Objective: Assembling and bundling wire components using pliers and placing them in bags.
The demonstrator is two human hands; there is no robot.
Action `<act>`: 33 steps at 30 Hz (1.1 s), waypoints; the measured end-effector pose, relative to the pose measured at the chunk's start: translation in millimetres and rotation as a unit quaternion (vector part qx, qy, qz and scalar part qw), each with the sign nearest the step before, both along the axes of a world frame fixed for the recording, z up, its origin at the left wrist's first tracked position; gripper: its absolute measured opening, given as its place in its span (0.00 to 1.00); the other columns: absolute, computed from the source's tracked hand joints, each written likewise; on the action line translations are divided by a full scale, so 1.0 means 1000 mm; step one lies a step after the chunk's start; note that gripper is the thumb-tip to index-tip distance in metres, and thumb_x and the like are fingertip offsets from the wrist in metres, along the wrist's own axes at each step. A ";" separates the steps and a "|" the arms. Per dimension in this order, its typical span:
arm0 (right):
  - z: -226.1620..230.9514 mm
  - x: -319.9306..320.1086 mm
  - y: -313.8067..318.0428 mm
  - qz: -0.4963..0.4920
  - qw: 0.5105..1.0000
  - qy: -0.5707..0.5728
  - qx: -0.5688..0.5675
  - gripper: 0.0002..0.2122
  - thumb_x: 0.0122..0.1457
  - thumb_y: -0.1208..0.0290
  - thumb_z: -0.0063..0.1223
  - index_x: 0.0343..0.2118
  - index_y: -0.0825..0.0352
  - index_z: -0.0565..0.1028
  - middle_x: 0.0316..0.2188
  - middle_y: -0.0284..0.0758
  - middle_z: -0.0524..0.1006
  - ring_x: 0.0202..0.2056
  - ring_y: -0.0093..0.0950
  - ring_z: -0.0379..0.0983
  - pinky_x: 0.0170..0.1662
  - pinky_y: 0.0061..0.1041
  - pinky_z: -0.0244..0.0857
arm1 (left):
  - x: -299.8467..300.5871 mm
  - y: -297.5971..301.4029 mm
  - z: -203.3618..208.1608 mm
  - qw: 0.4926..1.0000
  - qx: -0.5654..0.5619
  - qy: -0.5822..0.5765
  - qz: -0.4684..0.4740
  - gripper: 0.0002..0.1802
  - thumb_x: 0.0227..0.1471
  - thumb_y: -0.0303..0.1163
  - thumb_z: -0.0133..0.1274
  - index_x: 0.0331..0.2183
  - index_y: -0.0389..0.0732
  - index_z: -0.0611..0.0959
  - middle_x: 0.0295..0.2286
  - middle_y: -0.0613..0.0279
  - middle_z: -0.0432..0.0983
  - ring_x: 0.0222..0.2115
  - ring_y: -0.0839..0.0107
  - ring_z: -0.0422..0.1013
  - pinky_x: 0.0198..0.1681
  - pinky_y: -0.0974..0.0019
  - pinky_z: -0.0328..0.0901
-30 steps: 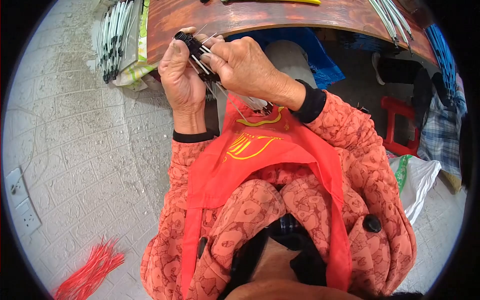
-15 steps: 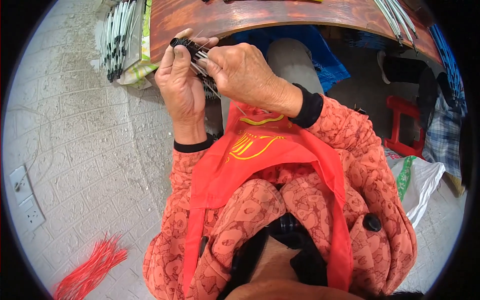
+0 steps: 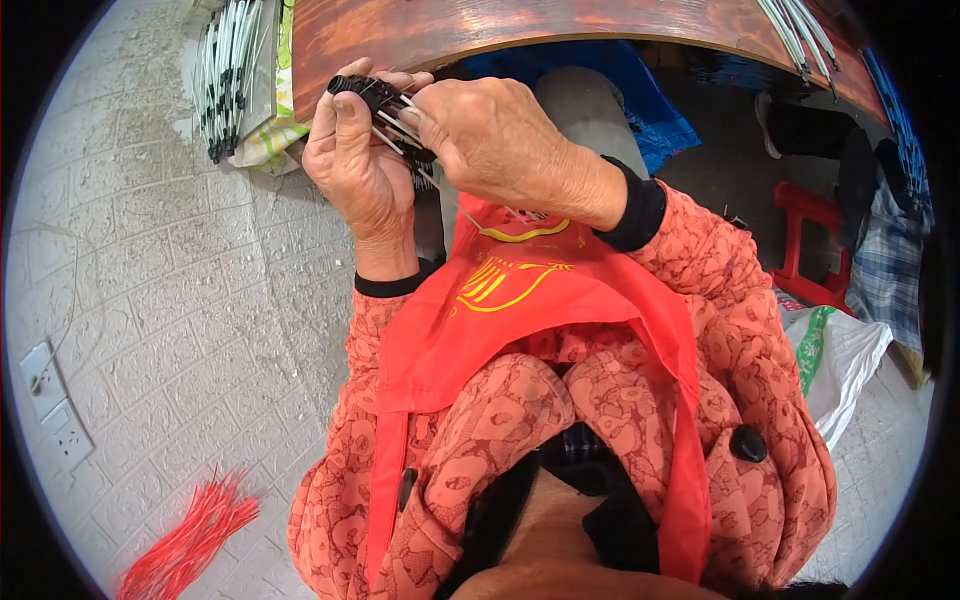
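Cradling the bundle (image 3: 378,97) in the left hand (image 3: 358,165) by the near edge of the table (image 3: 400,40), having thumb and fingers folded round its black ribbed end (image 3: 342,86). Pinching its rods (image 3: 388,139) with the right hand (image 3: 505,140), leaving almost no gap, being unable to tell how many. Probably handling light, stiff lengthwise, possibly bending if forced; likely gripping best by the ribbed end. Pointing that end up-left, slanting the long axis down-right toward the apron (image 3: 450,350).
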State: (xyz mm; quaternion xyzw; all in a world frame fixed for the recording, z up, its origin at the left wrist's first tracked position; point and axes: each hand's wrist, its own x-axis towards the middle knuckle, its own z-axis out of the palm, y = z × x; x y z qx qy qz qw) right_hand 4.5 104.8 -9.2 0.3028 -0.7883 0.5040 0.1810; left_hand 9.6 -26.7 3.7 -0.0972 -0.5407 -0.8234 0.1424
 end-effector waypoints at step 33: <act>-0.011 -0.016 -0.001 0.053 0.989 -0.098 -0.098 0.09 0.54 0.71 0.54 0.28 0.73 0.77 0.19 0.39 0.77 0.15 0.23 0.68 0.21 0.21 0.62 | -0.003 -0.009 -0.003 0.996 0.058 -0.050 -0.053 0.18 0.56 0.36 0.49 0.40 0.27 0.73 0.31 0.51 0.74 0.35 0.61 0.73 0.42 0.62 0.68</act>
